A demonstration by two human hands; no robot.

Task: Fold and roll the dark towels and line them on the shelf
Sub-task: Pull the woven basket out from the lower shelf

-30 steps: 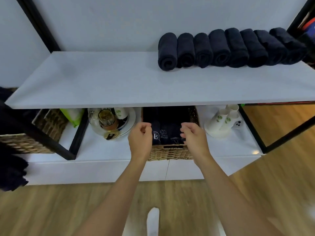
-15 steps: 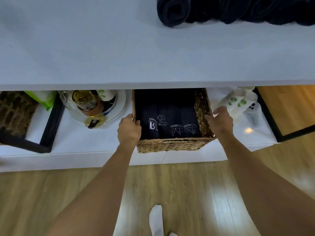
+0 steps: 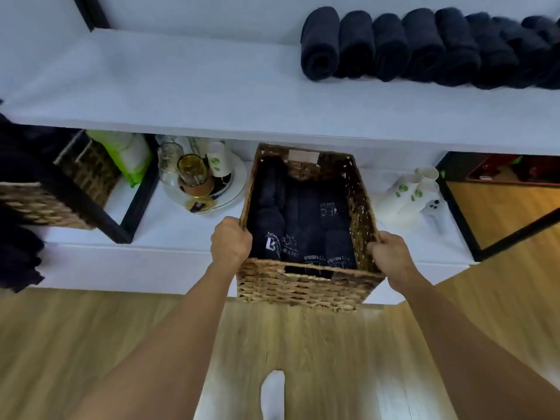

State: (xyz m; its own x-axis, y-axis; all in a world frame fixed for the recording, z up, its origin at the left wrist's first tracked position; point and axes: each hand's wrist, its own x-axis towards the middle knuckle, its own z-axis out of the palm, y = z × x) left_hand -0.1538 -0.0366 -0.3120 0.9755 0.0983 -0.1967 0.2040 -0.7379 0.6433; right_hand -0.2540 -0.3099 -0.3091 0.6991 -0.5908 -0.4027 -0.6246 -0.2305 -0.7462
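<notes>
A woven wicker basket (image 3: pixel 303 287) sticks out from the lower white shelf (image 3: pixel 169 234), its front past the shelf edge. Inside lie several dark towels (image 3: pixel 306 225) with white printed logos. My left hand (image 3: pixel 231 241) grips the basket's left rim near the front corner. My right hand (image 3: pixel 391 256) grips the right rim. On the upper white shelf (image 3: pixel 181 86), at the back right, several rolled dark towels (image 3: pixel 424 47) lie side by side in a row.
On the lower shelf, a plate with glasses and a cup (image 3: pixel 201 180) stands left of the basket, and white paper cups (image 3: pixel 409 195) lie to its right. Another wicker basket (image 3: pixel 39 204) and dark cloth (image 3: pixel 18 253) sit far left. Wooden floor lies below.
My hands went from hovering before the basket to gripping its two sides. The basket has come forward out of the lower shelf toward me.
</notes>
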